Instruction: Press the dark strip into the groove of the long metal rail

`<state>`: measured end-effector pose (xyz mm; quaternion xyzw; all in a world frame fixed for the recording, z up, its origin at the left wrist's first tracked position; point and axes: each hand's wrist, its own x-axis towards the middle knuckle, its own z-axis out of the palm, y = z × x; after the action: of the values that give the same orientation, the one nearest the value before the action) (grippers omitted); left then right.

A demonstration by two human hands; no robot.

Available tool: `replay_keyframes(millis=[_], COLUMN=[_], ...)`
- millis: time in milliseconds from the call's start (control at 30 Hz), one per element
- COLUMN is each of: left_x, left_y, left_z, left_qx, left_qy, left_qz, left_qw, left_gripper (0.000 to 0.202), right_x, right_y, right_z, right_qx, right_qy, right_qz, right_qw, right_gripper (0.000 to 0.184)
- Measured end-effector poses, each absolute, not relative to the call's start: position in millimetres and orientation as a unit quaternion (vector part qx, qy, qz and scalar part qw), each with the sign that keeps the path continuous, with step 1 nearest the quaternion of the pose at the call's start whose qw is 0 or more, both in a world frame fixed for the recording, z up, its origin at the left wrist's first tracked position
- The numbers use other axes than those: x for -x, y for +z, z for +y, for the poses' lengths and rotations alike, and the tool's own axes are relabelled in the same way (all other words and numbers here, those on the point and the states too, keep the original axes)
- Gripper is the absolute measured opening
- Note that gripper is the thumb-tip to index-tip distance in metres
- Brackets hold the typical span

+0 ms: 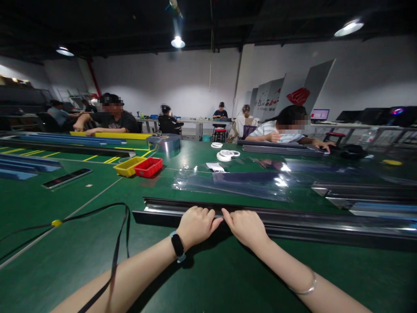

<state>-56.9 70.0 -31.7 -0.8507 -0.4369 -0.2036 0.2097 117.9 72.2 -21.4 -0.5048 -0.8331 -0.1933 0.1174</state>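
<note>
A long black channel-shaped profile [302, 224] lies across the green table in front of me, its left end showing and its right end running out of view. My left hand [198, 224], with a wristband above it, is closed over the profile left of the middle. Close beside it, my right hand [246, 226] grips the same profile, the two thumbs nearly meeting. The fingers of both hands curl over the far side, so their tips are hidden. Behind the profile lie clear plastic strips [241, 184].
Yellow [130, 167] and red [149, 167] bins stand beyond the profile's left end. White tape rolls [224, 155] lie farther back. A phone [67, 178] and a black strap [122, 217] are at left; more profiles [368, 191] at right. Co-workers sit across the table.
</note>
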Motion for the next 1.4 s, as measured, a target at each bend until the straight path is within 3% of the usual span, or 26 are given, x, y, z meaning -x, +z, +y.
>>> replay_keyframes(millis=[367,600,867,1400], left_x=[57.9,57.9,57.6,57.7], left_y=[-33.0,-32.7,-31.8,-31.1], left_z=[71.1,69.8,68.7,68.1], left_qx=[0.855,0.851,0.850,0.844], left_qy=[-0.207,-0.217,-0.222,-0.228], left_qz=[-0.428,-0.430,-0.429,-0.432], left_qw=[0.206,0.212,0.208,0.221], left_gripper=[0.035,0.035,0.036,0.036], right_x=[-118.8,-121.9,-128.7,-121.6], right_y=[-14.6,-17.0,-23.4,-10.3], right_z=[64.3,66.9,71.9,62.8], right_qx=[0.575,0.550,0.471,0.583], right_qy=[-0.180,-0.183,-0.228,-0.179], right_qz=[-0.783,-0.804,-0.847,-0.776], right_qw=[0.155,0.134,0.092,0.161], right_gripper=[0.057,0.056,0.036,0.057])
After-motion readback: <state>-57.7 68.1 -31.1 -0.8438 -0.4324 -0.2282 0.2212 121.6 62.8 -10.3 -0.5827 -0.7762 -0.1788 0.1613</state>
